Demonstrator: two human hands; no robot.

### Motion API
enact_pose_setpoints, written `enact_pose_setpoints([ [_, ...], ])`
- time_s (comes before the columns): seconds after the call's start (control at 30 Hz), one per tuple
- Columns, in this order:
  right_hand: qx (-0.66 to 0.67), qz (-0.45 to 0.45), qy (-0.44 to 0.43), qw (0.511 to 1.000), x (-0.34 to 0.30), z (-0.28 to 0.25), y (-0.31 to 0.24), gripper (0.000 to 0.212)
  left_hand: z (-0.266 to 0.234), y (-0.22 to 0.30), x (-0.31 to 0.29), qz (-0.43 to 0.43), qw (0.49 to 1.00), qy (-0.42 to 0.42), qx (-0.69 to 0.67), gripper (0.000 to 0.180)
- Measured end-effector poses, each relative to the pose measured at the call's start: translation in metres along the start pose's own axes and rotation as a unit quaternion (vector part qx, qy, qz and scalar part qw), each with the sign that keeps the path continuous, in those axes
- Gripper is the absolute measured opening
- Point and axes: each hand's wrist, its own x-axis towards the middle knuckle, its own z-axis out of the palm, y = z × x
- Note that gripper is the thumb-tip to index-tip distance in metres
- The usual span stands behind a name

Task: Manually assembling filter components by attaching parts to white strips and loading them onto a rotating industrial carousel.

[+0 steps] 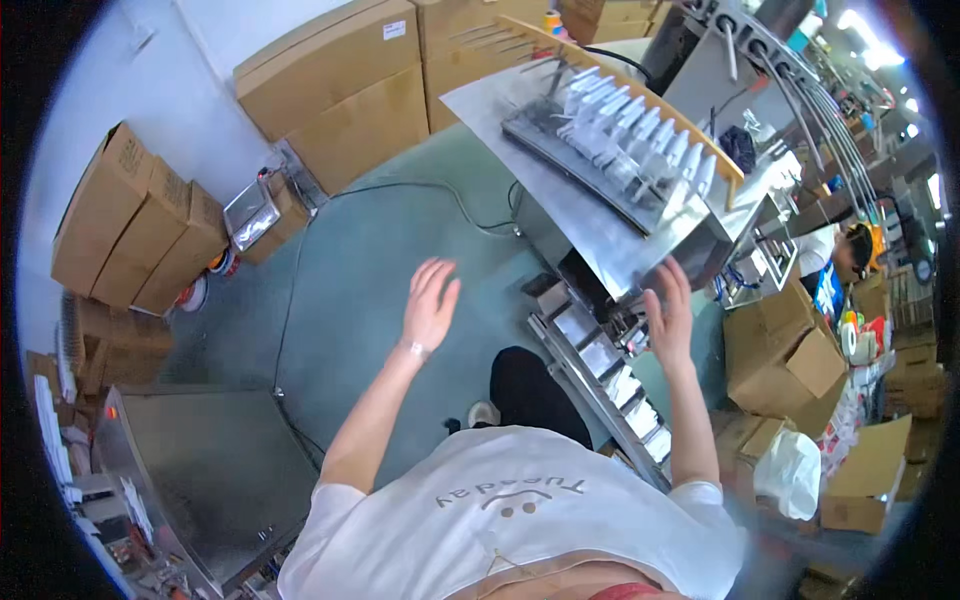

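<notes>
My left hand [430,308] hangs over the green floor, its fingers stretched out and slightly blurred, with nothing in them. At the front corner of a shiny metal worktop [610,250], my right hand [670,310] is raised with the fingers apart; no object shows in it. Whether it touches the worktop edge I cannot tell. On the worktop lies a long dark plate [580,170]. Several pale, narrow pieces [640,120] stand in a slanted row beside it, along a wooden bar [690,115]. Below my right hand runs a metal conveyor [600,365] with several box-like compartments.
Cardboard boxes [340,90] line the wall at the back, with more boxes [140,220] at the left. A cable [290,300] crosses the floor. A grey metal cabinet [210,460] stands at lower left. Open cartons [785,345] and another person [835,250] are at the right.
</notes>
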Motion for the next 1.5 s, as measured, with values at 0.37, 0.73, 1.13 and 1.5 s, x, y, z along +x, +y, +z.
enact_pose_setpoints([
  [0.37,-0.093,0.062,-0.008,0.994,0.119,0.045,0.007,0.053,0.016,0.016,0.339,0.319,0.940,-0.061,0.107,0.040],
  [0.73,-0.088,0.176,0.217,0.956,0.140,0.070,-0.016,0.020,0.021,0.017,0.387,0.414,0.902,-0.118,0.039,0.015],
  [1.13,-0.031,0.360,0.211,0.908,0.147,0.097,-0.127,0.010,-0.048,-0.035,0.412,0.296,0.839,-0.429,-0.153,0.013],
  [1.5,0.320,0.293,0.550,0.713,0.106,0.155,-0.316,0.007,-0.065,-0.035,0.364,-0.083,0.648,-0.531,-0.540,0.017],
])
